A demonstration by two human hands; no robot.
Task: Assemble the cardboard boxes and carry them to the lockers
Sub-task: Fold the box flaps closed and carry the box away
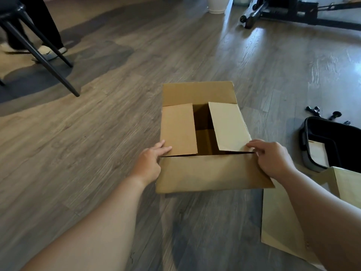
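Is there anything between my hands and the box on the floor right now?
Nothing visible. The left hand rests its fingers on the left flap at the near corner of the box; the right hand touches the right flap at its near corner. The lockers are out of view.

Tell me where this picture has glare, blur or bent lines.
Head view: window glare whitens the floor at upper right; blur streaks the floor at left, near the left hand; the wide lens bows lines at the edges; the box and right hand are fairly sharp.
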